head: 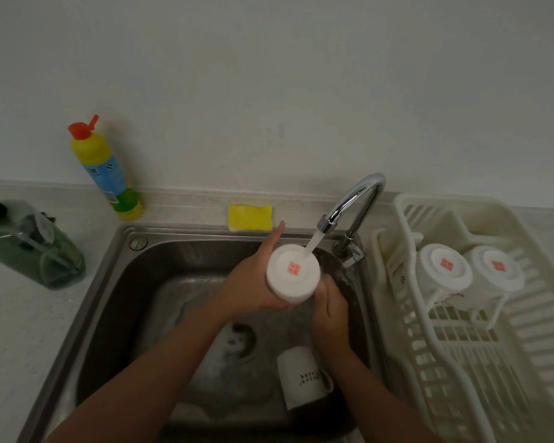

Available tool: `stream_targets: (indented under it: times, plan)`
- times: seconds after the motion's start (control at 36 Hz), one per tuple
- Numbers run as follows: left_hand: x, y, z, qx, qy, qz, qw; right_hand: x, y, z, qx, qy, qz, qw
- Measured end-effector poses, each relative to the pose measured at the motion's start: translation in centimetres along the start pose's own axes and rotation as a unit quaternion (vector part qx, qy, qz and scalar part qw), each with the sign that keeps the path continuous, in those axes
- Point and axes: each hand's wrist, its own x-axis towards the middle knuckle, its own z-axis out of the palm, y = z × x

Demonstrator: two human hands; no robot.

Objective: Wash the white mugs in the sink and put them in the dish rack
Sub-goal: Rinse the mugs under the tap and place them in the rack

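sink: last mug is seen lying by the drain, probably unwashed | dish rack: two mugs are parked upside down, so roughly half's done | held mug: gets rinsed bottom-up under the tap | left hand: fingers are wrapped round it | right hand: fingers curled at its side, grip can't be told

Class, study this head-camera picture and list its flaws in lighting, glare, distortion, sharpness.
Head view: dim overall, darker toward the corners; glare streaks on the chrome faucet; the held mug looks nearly blown-out white; wide-angle bending curves the dish rack; print on the lower mug, lying in the sink, is too soft to read.
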Motion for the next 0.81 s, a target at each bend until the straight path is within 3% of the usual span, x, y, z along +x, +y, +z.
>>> stream_targets:
  times: [0.14,0.28,0.44,0.58,0.67,0.81]
  plan:
    - [-1.4,-1.5,-0.7,-0.057,0.054,0.033,0.996,1.0,-1.7,-0.2,-0.111,-0.027,-0.101,0.988]
    - [-2.3,-3.4,-0.6,-0.099,0.118,0.058,0.986,2.3,-3.0,0.4,-0.174,-0.086,-0.146,0.970]
    - [-2.9,-4.3,-0.6,-0.104,0.178,0.044,0.978,3.2,-4.7,1.1,-0.214,-0.130,-0.140,0.958]
    - [-3.3,-4.5,-0.5,-0.116,0.186,0.015,0.976,4.1,-5.5,1.8,-0.206,-0.101,-0.131,0.964]
    - [-3.2,-4.2,-0.2,-0.142,0.166,-0.019,0.976,4.2,-5.3,1.9,-0.185,-0.079,-0.086,0.976]
    - [-1.6,-1.9,1.2,-0.178,0.158,-0.079,0.968,4.2,-4.8,1.2,-0.068,-0.031,0.096,0.993]
